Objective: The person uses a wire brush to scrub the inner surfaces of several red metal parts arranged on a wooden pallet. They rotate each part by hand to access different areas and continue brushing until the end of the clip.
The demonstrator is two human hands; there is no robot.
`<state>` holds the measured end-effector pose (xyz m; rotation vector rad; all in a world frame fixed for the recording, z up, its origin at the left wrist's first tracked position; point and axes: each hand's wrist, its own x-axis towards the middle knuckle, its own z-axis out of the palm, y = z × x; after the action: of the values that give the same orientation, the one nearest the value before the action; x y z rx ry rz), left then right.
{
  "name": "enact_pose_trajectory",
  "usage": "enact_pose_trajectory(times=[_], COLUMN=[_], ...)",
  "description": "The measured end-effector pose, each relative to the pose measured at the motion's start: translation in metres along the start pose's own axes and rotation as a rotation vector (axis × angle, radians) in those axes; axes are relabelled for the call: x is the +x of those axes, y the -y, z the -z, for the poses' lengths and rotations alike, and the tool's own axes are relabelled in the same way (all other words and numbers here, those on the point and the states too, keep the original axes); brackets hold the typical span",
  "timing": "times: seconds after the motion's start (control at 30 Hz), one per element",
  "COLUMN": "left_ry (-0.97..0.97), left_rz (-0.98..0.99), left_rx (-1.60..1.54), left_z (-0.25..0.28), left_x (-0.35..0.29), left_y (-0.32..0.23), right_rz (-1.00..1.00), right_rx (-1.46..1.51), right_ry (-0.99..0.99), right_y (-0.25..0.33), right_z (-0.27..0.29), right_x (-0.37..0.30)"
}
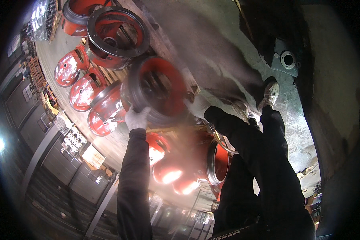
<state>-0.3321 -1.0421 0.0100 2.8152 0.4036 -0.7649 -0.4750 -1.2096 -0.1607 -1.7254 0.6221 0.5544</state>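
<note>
A large red ring-shaped metal part (174, 80) with a dark outer rim tilts between my hands, slightly blurred. My left hand (137, 118), in a pale work glove, grips its lower left edge, with a finger laid over the rim. At the lower right edge, my right hand (198, 107) in a matching glove has its fingers closed at the rim; the fingertips are partly hidden and blurred. Just beyond stands a similar red part with a black flange (93, 30). A hose (218, 138) hangs under my right forearm.
Red rounded parts (81, 95) with whitish patches line the left on wooden pallets (115, 75). More red parts (164, 174) sit below my hands, beside a ring-shaped part (218, 162). A grey plate with a round hole (288, 60) is at the right. My shoes (271, 94) stand on concrete.
</note>
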Motion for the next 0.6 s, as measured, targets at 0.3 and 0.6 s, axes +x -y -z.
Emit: enact_pose_trajectory(times=[0.3, 0.6], left_ry=[-0.005, -0.002], left_rz=[0.016, -0.006], left_rx=[-0.022, 0.074], left_z=[-0.001, 0.003], left_x=[0.000, -0.001], left_y=[-0.002, -0.008], right_rz=[-0.128, 0.190], right_rx=[0.161, -0.038], right_ry=[0.203, 0.237], right_y=[-0.013, -0.011], right_z=[-0.018, 0.001], right_x=[0.004, 0.026])
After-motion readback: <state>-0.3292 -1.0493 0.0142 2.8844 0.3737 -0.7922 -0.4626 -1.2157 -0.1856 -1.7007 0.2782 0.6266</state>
